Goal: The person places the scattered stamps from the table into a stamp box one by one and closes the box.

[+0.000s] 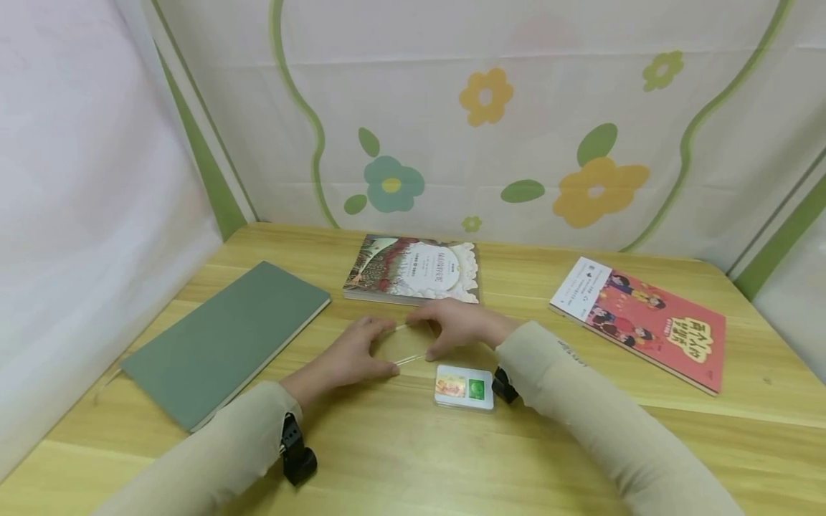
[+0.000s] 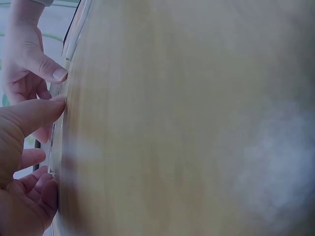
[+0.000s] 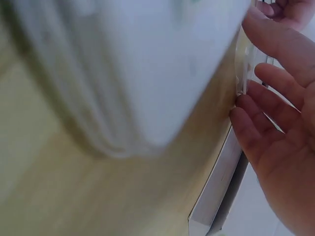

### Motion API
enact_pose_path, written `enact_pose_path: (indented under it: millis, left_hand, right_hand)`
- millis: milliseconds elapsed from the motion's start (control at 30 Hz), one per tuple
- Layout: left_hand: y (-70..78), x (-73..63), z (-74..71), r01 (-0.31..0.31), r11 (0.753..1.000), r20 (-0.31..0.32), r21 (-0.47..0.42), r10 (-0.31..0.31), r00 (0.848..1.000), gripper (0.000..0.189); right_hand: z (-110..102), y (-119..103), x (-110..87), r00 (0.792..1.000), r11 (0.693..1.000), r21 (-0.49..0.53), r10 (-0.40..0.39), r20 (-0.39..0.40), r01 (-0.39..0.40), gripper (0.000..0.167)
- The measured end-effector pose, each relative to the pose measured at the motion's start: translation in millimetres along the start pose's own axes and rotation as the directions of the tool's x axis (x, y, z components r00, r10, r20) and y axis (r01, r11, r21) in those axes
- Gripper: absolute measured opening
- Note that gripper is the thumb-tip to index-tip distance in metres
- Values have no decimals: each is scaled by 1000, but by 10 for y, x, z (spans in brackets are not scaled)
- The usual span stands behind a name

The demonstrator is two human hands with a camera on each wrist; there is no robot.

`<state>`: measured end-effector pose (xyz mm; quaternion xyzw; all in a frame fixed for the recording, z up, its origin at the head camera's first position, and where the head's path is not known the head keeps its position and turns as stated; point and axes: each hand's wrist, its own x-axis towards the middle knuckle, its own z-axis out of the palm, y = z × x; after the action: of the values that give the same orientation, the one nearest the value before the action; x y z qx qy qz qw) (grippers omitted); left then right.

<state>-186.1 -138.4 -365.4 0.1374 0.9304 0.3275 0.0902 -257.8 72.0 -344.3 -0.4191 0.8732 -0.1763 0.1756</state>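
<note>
In the head view, a flat transparent plastic piece [image 1: 406,345] lies low over the middle of the table, its edges catching light. My left hand [image 1: 348,355] grips its left side, thumb at the near edge and fingers at the far one. Opposite, my right hand [image 1: 454,326] holds the right side in the same way. The right wrist view has fingertips [image 3: 241,115] right at the clear rim [image 3: 241,69]. Just nearer than the right hand lies a rounded white case [image 1: 463,388] with a small picture and a green square; it looms blurred in the right wrist view.
Behind the hands sits a picture-covered book [image 1: 413,269]. A large green notebook [image 1: 229,340] lies at left, and a red book [image 1: 645,322] with a white band at right. The wooden table [image 1: 387,459] meets a flower-printed curtain [image 1: 439,129] at the back.
</note>
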Motion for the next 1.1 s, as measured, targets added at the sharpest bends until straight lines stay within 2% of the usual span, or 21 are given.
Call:
enact_pose_path:
  millis: [333,500,633,833,1100]
  left_hand:
    - [39,27,-7,-12,999,-12,39,12,1000,69]
    - [50,31,-8,-27,999,-13,24,28,1000,70]
    - [59,35,-4,-46,999,-24,-1,46,999,68]
    - [98,17,-1,-97,995,-49,-34,96,994,65]
    - [135,5,46,-220,973,-85,-75,213,973,63]
  right_hand:
    - [-7,2,-26,1000,999,-36,-13,-11,13,61]
    - [-22,-23,-79,1000,999,-32,-8,-18,7,62]
    - [-39,-38,-154,998,999,-42,-22,-53,19,63]
    - [-51,-35,-301,989,997,-46,-74,-129,69,61]
    - [-17,-67,-506,978,999,26,-30,-205,36,58]
